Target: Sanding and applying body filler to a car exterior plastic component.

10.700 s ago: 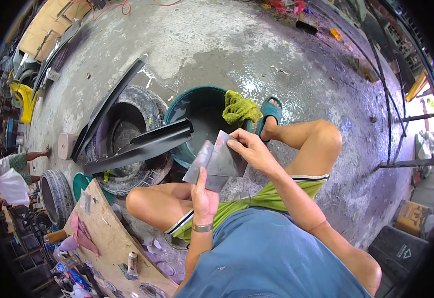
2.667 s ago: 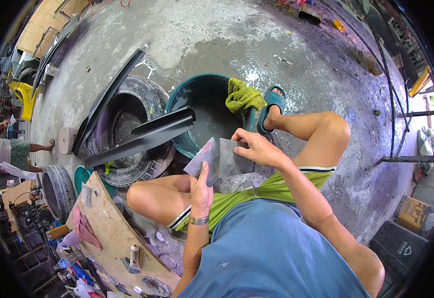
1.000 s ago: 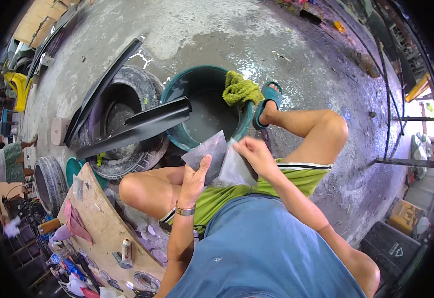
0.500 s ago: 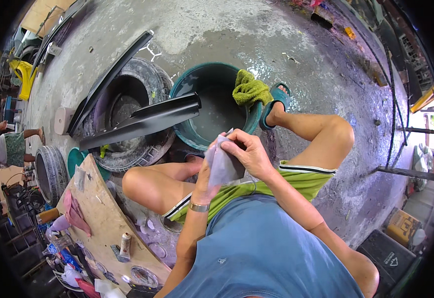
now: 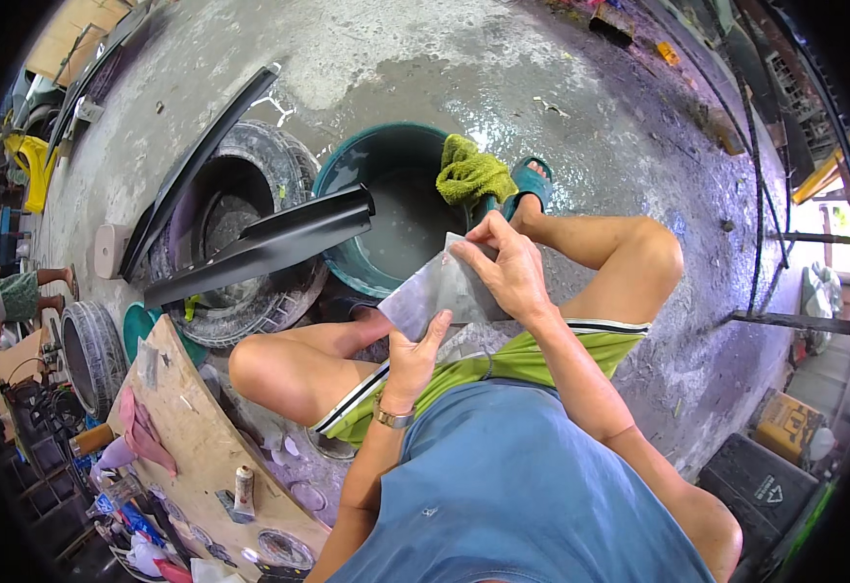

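My left hand [image 5: 414, 365] holds the lower edge of a grey sheet of sandpaper [image 5: 427, 295], its thumb on top. The fingers of my right hand [image 5: 512, 272] pinch the sheet's upper right corner. Spread between both hands, the sheet lies above my lap; a paler piece shows below it, against my shorts. Just beyond is a round green tub [image 5: 332, 175] of murky water, with a yellow-green cloth [image 5: 473, 172] over its right rim. A long black panel [image 5: 269, 245] rests across a tire [image 5: 294, 173], one end over the tub's edge.
A second black strip [image 5: 196, 160] leans over the tire. To my left, a wooden board [image 5: 216, 413] carries a tube [image 5: 244, 489] and a pink cloth [image 5: 141, 434]. Another tire [image 5: 92, 355] stands at far left, near another person [image 5: 17, 296]. The concrete floor is wet.
The sandpaper has gone from bunched between my hands to spread out flatter. My left hand has shifted to its lower edge; my right hand has moved slightly right. The view has shifted slightly.
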`<state>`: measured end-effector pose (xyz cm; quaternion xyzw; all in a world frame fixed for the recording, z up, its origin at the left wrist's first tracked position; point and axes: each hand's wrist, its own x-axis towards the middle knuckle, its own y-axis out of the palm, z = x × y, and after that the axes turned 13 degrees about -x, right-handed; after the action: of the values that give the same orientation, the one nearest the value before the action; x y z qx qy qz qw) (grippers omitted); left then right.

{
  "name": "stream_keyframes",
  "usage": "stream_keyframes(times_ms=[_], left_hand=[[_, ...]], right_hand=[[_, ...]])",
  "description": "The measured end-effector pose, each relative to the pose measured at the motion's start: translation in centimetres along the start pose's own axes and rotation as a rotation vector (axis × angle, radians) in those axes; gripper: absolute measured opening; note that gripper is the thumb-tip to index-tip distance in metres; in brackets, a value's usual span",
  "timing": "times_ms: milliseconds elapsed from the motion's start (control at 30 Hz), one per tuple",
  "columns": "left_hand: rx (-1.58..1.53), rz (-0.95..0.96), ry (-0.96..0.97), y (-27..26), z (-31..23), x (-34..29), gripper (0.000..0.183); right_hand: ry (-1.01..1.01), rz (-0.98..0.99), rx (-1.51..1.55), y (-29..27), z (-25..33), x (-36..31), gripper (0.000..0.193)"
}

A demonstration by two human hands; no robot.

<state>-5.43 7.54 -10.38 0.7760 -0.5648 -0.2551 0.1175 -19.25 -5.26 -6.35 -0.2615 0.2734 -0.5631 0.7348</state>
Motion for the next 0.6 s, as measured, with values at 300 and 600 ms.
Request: stream_keyframes(times_ms=[300,600], left_hand=[[0.037,0.556,-0.659,-3.2,-3.2,1.6,0.037],[0.908,0.404,0.247,-3.4,-6.3,2.6,0.072]], right_hand=[[-0.680,0.353,-0.101,-0.5,2.6,1.3,0.023],[0.062,0.129,0.758,-5.0,-5.3,2.1,0.022]])
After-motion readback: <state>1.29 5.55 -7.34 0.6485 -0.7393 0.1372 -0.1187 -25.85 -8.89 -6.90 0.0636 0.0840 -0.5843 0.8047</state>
